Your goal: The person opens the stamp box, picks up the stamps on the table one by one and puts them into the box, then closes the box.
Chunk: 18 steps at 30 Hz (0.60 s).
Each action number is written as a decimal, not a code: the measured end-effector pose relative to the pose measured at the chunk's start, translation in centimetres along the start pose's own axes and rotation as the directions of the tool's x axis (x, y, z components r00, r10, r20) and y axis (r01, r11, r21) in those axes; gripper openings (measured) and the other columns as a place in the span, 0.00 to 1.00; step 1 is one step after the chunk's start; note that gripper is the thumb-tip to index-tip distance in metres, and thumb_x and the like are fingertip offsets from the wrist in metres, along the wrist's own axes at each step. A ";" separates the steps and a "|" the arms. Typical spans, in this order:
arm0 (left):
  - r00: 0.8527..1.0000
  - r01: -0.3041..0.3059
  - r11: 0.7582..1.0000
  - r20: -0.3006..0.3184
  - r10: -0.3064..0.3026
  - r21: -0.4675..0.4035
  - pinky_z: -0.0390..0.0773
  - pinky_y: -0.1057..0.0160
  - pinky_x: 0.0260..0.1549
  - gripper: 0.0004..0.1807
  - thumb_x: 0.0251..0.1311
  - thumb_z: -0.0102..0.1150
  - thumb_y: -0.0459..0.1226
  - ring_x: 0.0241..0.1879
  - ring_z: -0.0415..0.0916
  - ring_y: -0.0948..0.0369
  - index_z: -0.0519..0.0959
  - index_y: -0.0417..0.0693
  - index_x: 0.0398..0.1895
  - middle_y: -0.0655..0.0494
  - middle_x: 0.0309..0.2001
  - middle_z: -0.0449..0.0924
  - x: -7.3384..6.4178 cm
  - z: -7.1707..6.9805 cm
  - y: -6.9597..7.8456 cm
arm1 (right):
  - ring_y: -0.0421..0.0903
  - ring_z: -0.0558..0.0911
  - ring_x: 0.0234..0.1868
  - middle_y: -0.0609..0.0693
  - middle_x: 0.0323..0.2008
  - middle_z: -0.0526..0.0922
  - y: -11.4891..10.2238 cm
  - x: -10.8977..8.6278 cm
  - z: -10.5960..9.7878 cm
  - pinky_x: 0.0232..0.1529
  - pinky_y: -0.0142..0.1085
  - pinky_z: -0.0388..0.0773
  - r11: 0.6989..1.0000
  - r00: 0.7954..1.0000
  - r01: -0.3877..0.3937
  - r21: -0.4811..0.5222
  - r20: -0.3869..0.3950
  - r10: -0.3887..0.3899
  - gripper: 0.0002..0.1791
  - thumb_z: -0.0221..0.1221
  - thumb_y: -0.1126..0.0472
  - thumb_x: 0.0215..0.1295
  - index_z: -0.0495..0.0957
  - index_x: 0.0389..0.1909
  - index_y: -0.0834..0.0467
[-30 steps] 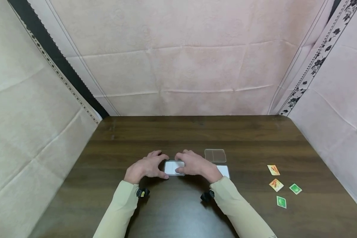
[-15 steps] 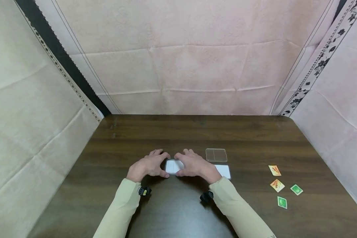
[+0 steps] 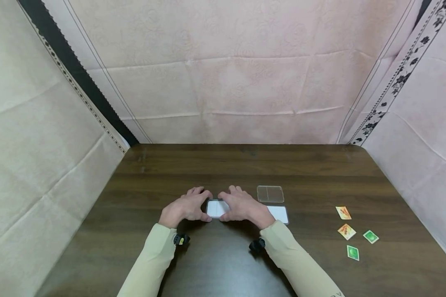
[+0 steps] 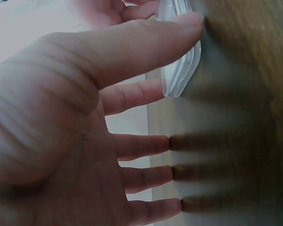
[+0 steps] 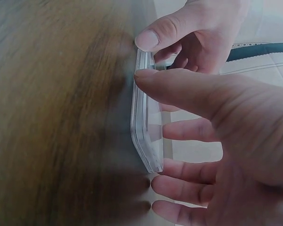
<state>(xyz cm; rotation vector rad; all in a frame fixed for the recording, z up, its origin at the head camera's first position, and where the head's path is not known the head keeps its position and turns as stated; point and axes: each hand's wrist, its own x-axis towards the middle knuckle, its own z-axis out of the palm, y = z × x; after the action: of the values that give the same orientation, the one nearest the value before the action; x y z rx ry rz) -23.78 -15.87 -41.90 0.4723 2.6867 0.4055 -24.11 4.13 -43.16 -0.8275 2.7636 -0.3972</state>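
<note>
2 hands are engaged on 1 clear case [image 3: 215, 209], which lies between them near the middle of the wooden table [image 3: 223, 264], white face up. We cannot tell whether its underside touches the wood.

Change noted: 1.0 s ago, the right hand [image 3: 243, 206] had its thumb over the white face; the thumb now sits at the near edge, as it did at the 0.5 s mark. The left hand [image 3: 186, 208] shows no marked change. We judge that the hold is now more even, with the 2 thumbs along the same edge and the face less covered.

Grip: each hand pinches the case front to back, thumb on the near edge and index finger at the far side, spread only as wide as the case. The left hand's remaining 3 fingers stand straight and apart, clear of it. In the wrist views the edge shows several thin layers; we cannot confirm that they are fully closed.

Surroundings: a clear panel [image 3: 270, 193] and a 2nd white-faced piece [image 3: 278, 214], partly hidden by the right wrist, lie beside each other. Farther right lie 2 orange cards [image 3: 343, 213] and 2 green cards [image 3: 371, 236], well apart from the hands.
</note>
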 end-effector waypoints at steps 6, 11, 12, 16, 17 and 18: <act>1.000 -0.004 1.000 0.006 0.004 0.004 0.57 0.34 0.65 0.33 0.53 0.71 0.50 0.72 0.52 0.41 0.70 0.57 0.62 0.43 0.74 0.55 0.0 0.1 0.0 | 0.48 0.68 0.44 0.54 0.49 0.72 0.0 0.1 0.1 0.42 0.39 0.69 1.000 1.000 -0.009 -0.030 0.004 0.009 0.36 0.69 0.41 0.55 0.72 0.63 0.50; 1.000 -0.004 1.000 0.006 0.004 -0.004 0.57 0.33 0.65 0.33 0.53 0.72 0.49 0.72 0.51 0.41 0.70 0.57 0.61 0.43 0.74 0.55 0.0 0.1 0.0 | 0.48 0.68 0.43 0.53 0.47 0.72 -0.1 0.3 0.1 0.41 0.38 0.69 0.999 1.000 -0.004 -0.039 0.001 0.004 0.35 0.69 0.40 0.54 0.74 0.60 0.50; 1.000 -0.003 1.000 0.005 0.003 -0.003 0.57 0.33 0.65 0.33 0.53 0.72 0.50 0.72 0.51 0.41 0.70 0.58 0.61 0.43 0.74 0.55 0.0 0.1 0.0 | 0.48 0.68 0.43 0.53 0.47 0.72 -0.1 0.3 0.1 0.41 0.39 0.69 0.999 1.000 -0.004 -0.037 0.001 0.004 0.34 0.69 0.41 0.54 0.74 0.60 0.50; 1.000 0.001 1.000 0.006 -0.001 -0.004 0.56 0.33 0.66 0.33 0.53 0.71 0.50 0.73 0.51 0.42 0.70 0.59 0.62 0.43 0.75 0.54 0.0 0.1 -0.1 | 0.48 0.68 0.44 0.53 0.47 0.72 -0.1 0.3 0.1 0.44 0.40 0.69 0.999 1.000 -0.007 -0.035 0.004 0.007 0.33 0.69 0.41 0.55 0.74 0.59 0.50; 1.000 0.001 1.000 0.007 -0.001 -0.006 0.56 0.33 0.66 0.33 0.53 0.71 0.50 0.73 0.51 0.42 0.70 0.59 0.62 0.43 0.75 0.54 0.0 0.1 -0.1 | 0.48 0.68 0.44 0.52 0.47 0.73 -0.1 0.3 0.2 0.44 0.40 0.69 0.999 1.000 -0.007 -0.036 0.003 0.008 0.33 0.69 0.40 0.55 0.74 0.58 0.50; 1.000 0.001 1.000 0.007 -0.001 -0.008 0.56 0.33 0.65 0.33 0.53 0.71 0.50 0.73 0.51 0.42 0.70 0.58 0.62 0.43 0.75 0.54 0.0 0.1 -0.1 | 0.48 0.68 0.44 0.52 0.48 0.73 -0.2 0.3 0.2 0.45 0.41 0.69 0.999 1.000 -0.009 -0.038 0.003 0.009 0.33 0.69 0.40 0.55 0.74 0.58 0.50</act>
<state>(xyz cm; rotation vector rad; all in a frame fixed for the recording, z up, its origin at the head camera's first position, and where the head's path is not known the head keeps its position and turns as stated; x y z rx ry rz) -23.81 -15.92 -42.01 0.4698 2.6780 0.4131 -24.20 3.80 -43.31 -0.8241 2.7794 -0.3426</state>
